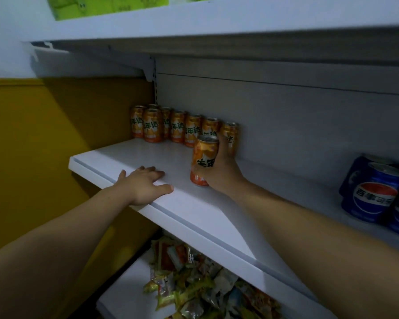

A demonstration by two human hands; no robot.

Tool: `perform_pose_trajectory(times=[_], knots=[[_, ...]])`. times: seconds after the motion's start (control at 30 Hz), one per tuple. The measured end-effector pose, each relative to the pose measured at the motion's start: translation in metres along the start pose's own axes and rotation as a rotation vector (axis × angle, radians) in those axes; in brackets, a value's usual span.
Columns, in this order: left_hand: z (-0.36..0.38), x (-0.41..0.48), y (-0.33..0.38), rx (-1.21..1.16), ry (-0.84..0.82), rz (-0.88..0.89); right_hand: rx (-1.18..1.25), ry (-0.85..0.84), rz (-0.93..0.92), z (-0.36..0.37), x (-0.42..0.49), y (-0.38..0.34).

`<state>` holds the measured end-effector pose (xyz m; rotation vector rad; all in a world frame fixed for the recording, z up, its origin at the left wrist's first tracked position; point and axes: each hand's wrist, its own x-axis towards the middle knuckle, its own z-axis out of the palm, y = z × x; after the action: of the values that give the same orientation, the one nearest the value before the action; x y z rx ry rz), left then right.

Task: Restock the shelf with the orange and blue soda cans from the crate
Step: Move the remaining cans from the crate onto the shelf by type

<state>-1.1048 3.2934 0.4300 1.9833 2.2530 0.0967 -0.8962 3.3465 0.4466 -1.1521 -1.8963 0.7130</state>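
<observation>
The right grip (219, 171) is grasping an orange can (204, 162), with the thumb on the can's near side and the fingers wrapping round its far side, mostly hidden. The can is staying roughly upright, top up, with its base down at the shelf (194, 215). Whether the base is touching the surface cannot be told.

The held can is sitting just in front of the right end of a row of orange cans (171, 125). That row is standing upright along the far edge of the shelf against the grey back panel (297, 116). At its left end the row is running two deep. The last can on the right is showing partly behind the right grip.

The left grip (145, 184) is released and lying palm down on the near left part of the shelf. Its fingers are stretching straight across the surface, its thumb is lying along the front lip, and it is holding nothing. It is lying well apart from the held can.

At the far right, blue cans (376, 194) are standing together on the same shelf, well apart from the orange ones and partly cut off by the frame edge.

Below, a lower shelf (124, 295) is carrying a loose heap of snack packets (194, 279). Above, an upper shelf (217, 21) is bearing green packages (90, 5). A yellow wall (32, 134) is filling the left side.
</observation>
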Motion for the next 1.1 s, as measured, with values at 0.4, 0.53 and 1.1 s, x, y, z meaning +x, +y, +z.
perform_pose_trajectory(times=[0.4,0.53,1.1], knots=[[0.011,0.013,-0.023,0.000,0.131,-0.006,-0.089,0.035,-0.070,0.087,0.099,0.006],[0.012,0.013,-0.023,-0.018,0.156,0.000,-0.107,0.023,-0.048,0.111,0.134,0.003],[0.014,0.009,-0.022,-0.075,0.178,-0.012,-0.229,0.029,0.026,0.140,0.179,0.009]])
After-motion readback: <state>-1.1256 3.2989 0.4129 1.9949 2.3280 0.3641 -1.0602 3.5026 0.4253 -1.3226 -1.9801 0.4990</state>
